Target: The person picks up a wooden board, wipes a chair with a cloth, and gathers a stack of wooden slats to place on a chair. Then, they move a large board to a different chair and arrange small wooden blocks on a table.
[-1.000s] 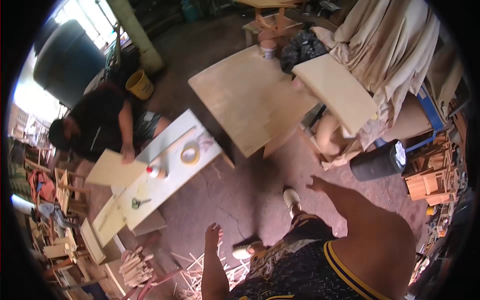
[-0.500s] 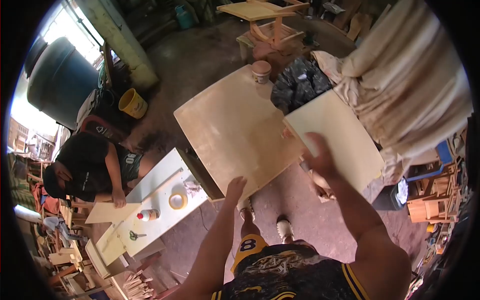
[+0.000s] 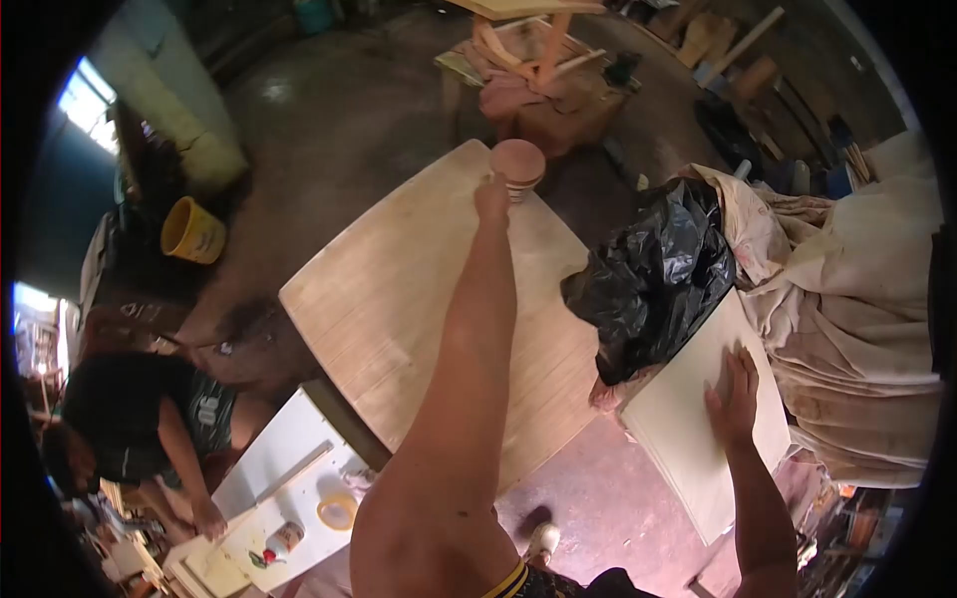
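My left arm stretches across a large wooden board [image 3: 389, 289] to its far corner. There my left hand [image 3: 492, 202] is closed at the near left side of a round tub [image 3: 518, 161] with a reddish-brown lid; the fingertips are partly hidden. On the right, my right hand [image 3: 735, 399] lies flat with fingers apart on a pale rectangular panel [image 3: 673, 429]. A crumpled black plastic bag [image 3: 658, 279] sits between the board and the panel, overlapping the panel's far end.
At lower left, another person [image 3: 130, 419] leans over a white panel [image 3: 299, 473] bearing a tape roll [image 3: 337, 511], a bottle [image 3: 286, 538] and scissors. A yellow bucket [image 3: 193, 231] stands behind. Draped cloth [image 3: 847, 329] hangs at right; wooden furniture [image 3: 528, 60] stands at the back.
My left hand has moved from the board's near edge forward to the tub. My right hand, blurred above the panel's left edge before, now rests on its surface further right. The view has shifted.
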Available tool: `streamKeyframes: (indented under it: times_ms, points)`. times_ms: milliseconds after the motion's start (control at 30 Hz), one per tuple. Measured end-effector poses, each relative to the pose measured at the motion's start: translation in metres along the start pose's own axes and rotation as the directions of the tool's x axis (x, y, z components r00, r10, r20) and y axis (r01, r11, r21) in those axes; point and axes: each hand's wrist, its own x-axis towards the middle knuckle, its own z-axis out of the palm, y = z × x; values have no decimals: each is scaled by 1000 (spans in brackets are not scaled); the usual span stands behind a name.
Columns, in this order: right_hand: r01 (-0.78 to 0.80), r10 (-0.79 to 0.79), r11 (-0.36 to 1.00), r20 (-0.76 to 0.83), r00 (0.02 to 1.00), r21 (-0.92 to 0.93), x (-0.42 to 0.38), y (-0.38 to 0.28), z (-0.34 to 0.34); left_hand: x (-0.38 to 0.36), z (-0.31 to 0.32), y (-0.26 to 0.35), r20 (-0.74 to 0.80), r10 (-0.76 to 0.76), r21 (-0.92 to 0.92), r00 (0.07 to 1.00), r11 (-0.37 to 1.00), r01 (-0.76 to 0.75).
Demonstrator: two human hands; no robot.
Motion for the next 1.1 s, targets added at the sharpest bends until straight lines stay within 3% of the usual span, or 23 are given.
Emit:
streamKeyframes:
  times_ms: [67, 167, 200, 267, 367, 433, 467, 533, 567, 700, 767, 800, 833, 867, 900, 933, 967, 1033, 1067, 1100]
  points:
    - [-58, 58, 998, 54, 997, -10, 4, -7, -2, 36, 12, -3, 29, -18, 222, 999, 975, 11]
    - [-101, 99, 995, 83, 992, 25, 7, -6, -2, 58, 21, -23, 13, -43, 286, 999, 958, 38]
    - [-117, 115, 993, 88, 989, 17, 7, -5, -2, 63, 17, -30, 26, -56, 291, 998, 956, 46]
    - [-28, 28, 1000, 74, 997, 1, 8, -5, -3, 65, 9, -39, 102, -26, 115, 994, 993, 15]
    - [-22, 22, 1000, 69, 997, 6, 8, -5, -5, 6, -15, -3, 119, -91, 93, 989, 992, 80]
    - [-39, 37, 999, 65, 997, 29, 8, -6, -5, -7, -51, -22, 136, -27, 26, 990, 999, 24]
    - [-52, 49, 998, 63, 997, 41, 7, -6, -6, -6, -83, -44, 191, 141, 110, 971, 980, -164]
    - [-57, 57, 998, 56, 997, 2, 3, -1, -5, -76, -124, -18, 279, 244, 38, 929, 964, -265]
    - [-56, 55, 998, 43, 998, 26, 1, -2, -8, -125, -136, 13, 228, 116, -228, 967, 972, -63]
    - [-43, 45, 994, -26, 999, 98, -7, 3, -18, -306, -155, 125, 202, 176, -279, 963, 953, -116]
    - [43, -37, 965, -27, 999, 259, -13, 12, -21, -382, -147, 155, 183, 252, -333, 950, 925, -181]
    - [68, -59, 961, -42, 997, 269, -11, 19, -20, -412, -139, 165, 259, 222, -397, 940, 912, -106]
    - [95, -24, 742, -116, 993, 663, -12, 26, -16, -439, -133, 169, 328, 191, -449, 925, 893, -25]
    - [124, 33, 371, -146, 989, 920, -19, 30, -17, -451, -126, 158, 442, 375, -158, 815, 927, -341]
    - [126, -2, 355, -134, 991, 926, -26, 22, -34, -458, -114, 145, 592, 453, 120, 667, 769, -628]
    - [181, -53, 127, -176, 983, 975, -35, 2, -62, -486, -84, 143, 577, 225, -96, 785, 973, -208]
    - [200, -93, -115, -211, 973, 973, -49, -12, -84, -508, -66, 133, 654, 215, 77, 726, 935, -346]
    - [169, 48, 243, -185, 981, 955, -71, -10, -101, -546, -18, 109, 712, 102, -115, 695, 993, -28]
    - [116, 150, 286, -164, 975, 951, -71, 0, -101, -547, 6, 86, 769, 50, -54, 637, 998, -14]
    - [69, 263, 102, -94, 960, 992, -73, 9, -101, -560, 24, 78, 750, 32, -58, 661, 998, 17]
